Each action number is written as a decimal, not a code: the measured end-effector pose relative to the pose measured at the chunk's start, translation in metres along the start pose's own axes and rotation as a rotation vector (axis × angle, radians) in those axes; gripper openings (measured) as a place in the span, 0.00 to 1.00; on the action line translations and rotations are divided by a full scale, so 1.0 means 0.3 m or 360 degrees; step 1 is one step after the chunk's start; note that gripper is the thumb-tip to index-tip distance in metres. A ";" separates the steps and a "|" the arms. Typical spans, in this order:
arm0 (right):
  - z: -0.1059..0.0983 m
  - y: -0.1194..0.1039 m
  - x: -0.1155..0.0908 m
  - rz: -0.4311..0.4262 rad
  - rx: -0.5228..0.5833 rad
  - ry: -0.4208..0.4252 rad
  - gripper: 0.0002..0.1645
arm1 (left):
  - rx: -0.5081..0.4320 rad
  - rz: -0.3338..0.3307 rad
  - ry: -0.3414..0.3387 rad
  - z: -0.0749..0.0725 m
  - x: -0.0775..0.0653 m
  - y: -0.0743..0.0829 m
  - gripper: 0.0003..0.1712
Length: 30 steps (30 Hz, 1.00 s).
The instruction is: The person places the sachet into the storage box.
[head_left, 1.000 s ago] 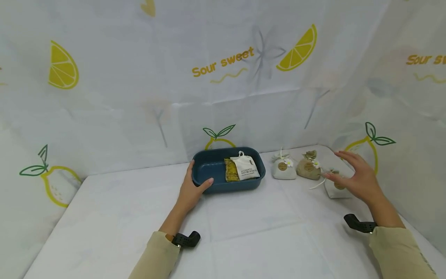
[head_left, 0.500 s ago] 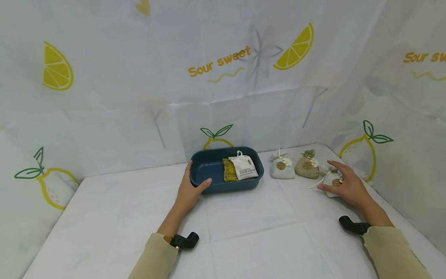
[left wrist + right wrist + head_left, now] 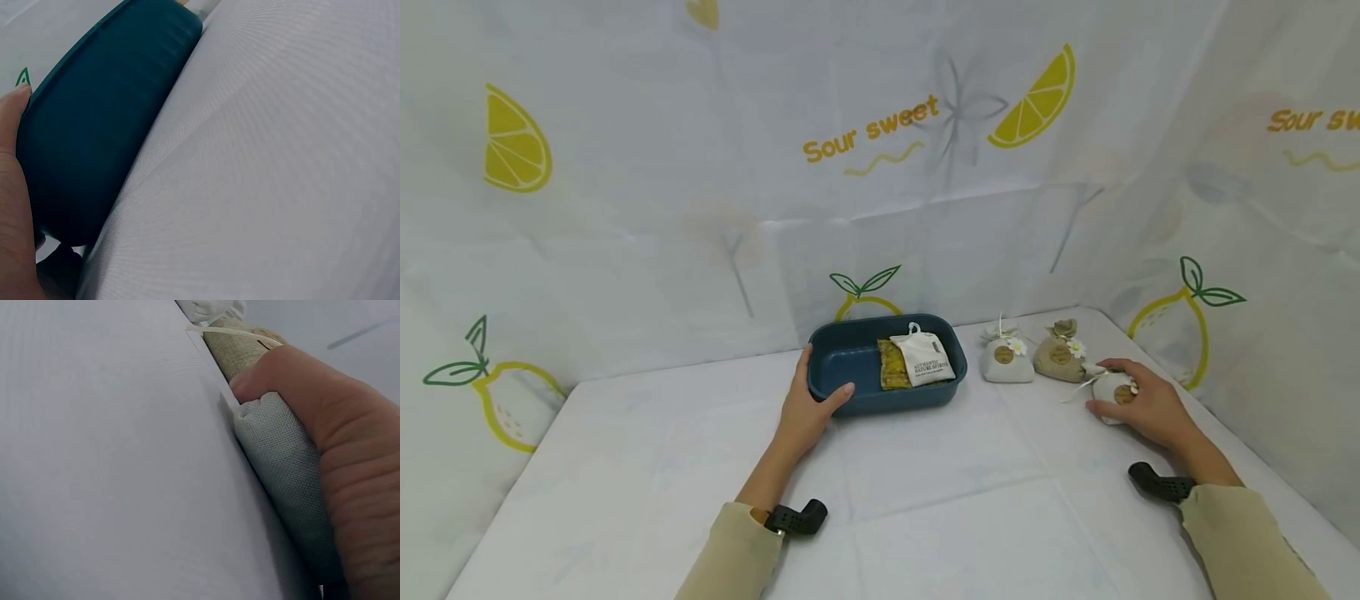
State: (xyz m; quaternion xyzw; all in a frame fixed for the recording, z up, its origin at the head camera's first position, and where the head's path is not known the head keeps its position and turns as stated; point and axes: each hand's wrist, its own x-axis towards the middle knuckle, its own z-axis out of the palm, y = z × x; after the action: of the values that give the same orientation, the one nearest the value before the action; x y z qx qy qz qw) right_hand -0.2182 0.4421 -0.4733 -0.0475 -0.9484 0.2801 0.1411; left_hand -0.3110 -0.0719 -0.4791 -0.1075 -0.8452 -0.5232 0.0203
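My left hand (image 3: 806,413) grips the left end of a dark blue oblong tub (image 3: 895,404), its thumb over the near rim. In the left wrist view the tub's long side wall (image 3: 106,119) stands on the cloth. Inside the tub's right half, a white printed drawstring pouch (image 3: 927,358) leans over a yellow-brown packet (image 3: 894,367). My right hand (image 3: 1152,408) holds a small white sachet (image 3: 1108,387) with a round brown label and a flower. Its thumb (image 3: 300,387) presses the pale cloth of that sachet (image 3: 281,456) in the right wrist view.
A beige sachet (image 3: 1060,360) stands just left of the right hand. Farther left, between it and the tub, is another white sachet (image 3: 1007,363). White cloth (image 3: 925,500) covers the table, and a lemon-print sheet (image 3: 700,208) hangs behind.
My right hand has come down and left onto the white sachet, and its fingers have closed around it. The left hand keeps its grip on the tub.
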 end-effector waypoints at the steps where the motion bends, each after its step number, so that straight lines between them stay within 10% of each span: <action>1: 0.001 -0.001 0.000 0.0001 0.0000 0.0018 0.46 | -0.0002 -0.0001 0.0002 -0.001 -0.001 0.003 0.60; 19: -0.015 -0.042 -0.001 -0.0027 -0.0035 0.0245 0.31 | -0.0001 0.0000 -0.0014 0.005 0.006 -0.013 0.59; 30: -0.050 -0.219 0.030 -0.0273 0.0037 0.0372 0.30 | -0.0019 -0.0009 0.0003 0.006 0.003 -0.008 0.60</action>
State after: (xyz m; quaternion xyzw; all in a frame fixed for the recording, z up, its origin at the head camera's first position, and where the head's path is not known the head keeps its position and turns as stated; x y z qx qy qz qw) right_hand -0.2230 0.3964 -0.4233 0.0032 -0.9228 0.2703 0.2746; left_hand -0.3123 -0.0712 -0.4819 -0.1049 -0.8423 -0.5284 0.0189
